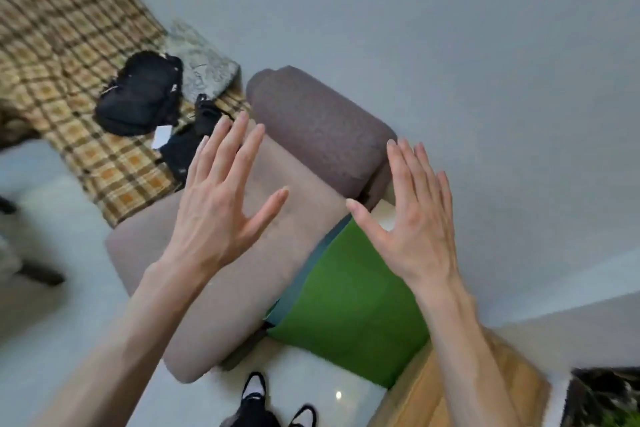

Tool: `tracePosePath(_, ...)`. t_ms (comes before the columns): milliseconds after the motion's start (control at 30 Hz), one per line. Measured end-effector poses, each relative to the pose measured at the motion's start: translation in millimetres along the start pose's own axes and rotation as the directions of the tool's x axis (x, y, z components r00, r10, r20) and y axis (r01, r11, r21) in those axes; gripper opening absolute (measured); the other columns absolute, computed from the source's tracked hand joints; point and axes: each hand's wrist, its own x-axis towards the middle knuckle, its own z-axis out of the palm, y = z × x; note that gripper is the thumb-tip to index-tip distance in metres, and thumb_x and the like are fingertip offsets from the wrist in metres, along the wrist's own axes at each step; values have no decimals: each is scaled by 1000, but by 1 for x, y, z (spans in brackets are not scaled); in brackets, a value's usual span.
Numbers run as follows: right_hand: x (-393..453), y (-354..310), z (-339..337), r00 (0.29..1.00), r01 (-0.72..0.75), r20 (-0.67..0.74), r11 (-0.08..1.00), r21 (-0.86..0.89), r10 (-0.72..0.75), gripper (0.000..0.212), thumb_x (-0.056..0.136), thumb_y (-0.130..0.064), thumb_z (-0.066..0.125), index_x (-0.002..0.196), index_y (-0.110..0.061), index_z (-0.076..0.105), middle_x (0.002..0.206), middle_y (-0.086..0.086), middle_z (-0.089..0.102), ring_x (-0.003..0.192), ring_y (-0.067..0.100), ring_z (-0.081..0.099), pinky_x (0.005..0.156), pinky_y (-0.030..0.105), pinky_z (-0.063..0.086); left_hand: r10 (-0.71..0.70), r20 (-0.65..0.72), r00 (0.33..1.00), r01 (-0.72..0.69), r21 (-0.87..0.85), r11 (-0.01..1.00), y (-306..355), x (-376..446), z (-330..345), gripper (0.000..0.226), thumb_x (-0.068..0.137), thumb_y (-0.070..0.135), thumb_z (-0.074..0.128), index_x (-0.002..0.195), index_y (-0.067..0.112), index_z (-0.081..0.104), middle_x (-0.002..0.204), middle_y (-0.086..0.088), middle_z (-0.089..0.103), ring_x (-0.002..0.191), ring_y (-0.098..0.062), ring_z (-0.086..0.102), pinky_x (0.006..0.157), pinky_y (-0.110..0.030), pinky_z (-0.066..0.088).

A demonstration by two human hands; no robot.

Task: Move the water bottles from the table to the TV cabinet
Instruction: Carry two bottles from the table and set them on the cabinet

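Both hands are raised in front of the camera, backs toward it, fingers spread wide and holding nothing: the left hand (221, 204) over the beige sofa arm (242, 288), the right hand (412, 222) over a green cushion (346, 305). No water bottle shows anywhere in the view, and neither the worktop they should come from nor the TV cabinet can be picked out with any certainty; a strip of light wood (446, 388) at the lower right might belong to some piece of furniture, but what it is cannot be told. So the bottles' whereabouts are unknown from here, and progress can only be judged loosely: with empty hands and nothing of the task in sight, this looks like a moment either before the first bottle is fetched or between carries, and how many bottles are left cannot be said. Beyond the hands lie a brown bolster (318, 128), a plaid blanket (69, 55), a black bag (138, 97) and a grey patterned pillow (204, 59). The person's feet in dark shoes (254, 388) stand on the pale floor (62, 340). No brand, label or writing can be read; the picture is blurred, and a small white slip (162, 136) beside the bag shows no legible text.
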Motion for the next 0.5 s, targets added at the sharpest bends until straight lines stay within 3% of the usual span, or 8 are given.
tracePosePath(233,37,-116,39,956,279,38,942,184,-290,89,96,-73,41,163,-20,17,171,-2,17,159,12,5,129,47,9,-274,-83,958,286,213,934,-85,-81,-87,83,100,63,45,165,19,19,174,-4,13,163,-22,5,130,-53,18)
tracePosePath(500,33,-322,82,820,521,2,749,410,-572,85,96,-67,49,161,-17,24,169,1,23,159,14,9,128,49,13,-491,-238,838,545,334,769,-172,-207,-204,82,98,62,46,164,18,23,174,-3,17,162,-21,9,131,-49,17)
